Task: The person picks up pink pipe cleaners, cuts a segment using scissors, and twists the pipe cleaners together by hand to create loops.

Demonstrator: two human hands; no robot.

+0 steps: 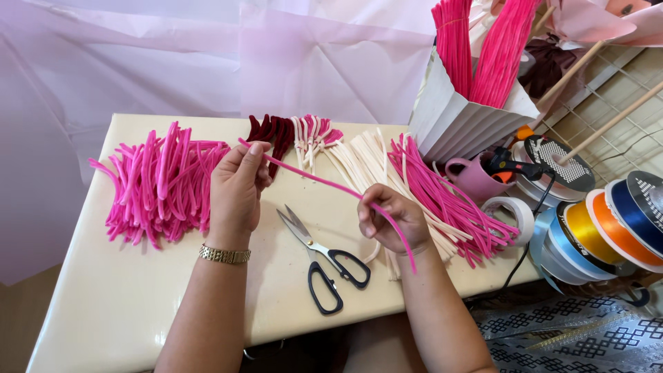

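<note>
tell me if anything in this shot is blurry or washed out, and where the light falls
Head view: soft, even daylight; the hands, left and right, and the pink pipe cleaner they hold are sharp; the scissors cast only a faint shadow on the cream table; a mild sheen shows on the ribbon spools; the pale backdrop sheet looks slightly washed out; edges bow a little from the wide lens.

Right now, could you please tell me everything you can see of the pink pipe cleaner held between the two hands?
The pink pipe cleaner is one long, thin, fuzzy stem, bright pink and wire-like. It is stretched slantwise above the cream table, higher at the far-left end. The left hand pinches it near that upper end, where a short tip pokes out past the fingertips. The right hand grips it lower down, and the free tail curves down past that wrist. It hangs above the scissors and touches nothing but the hands.
</note>
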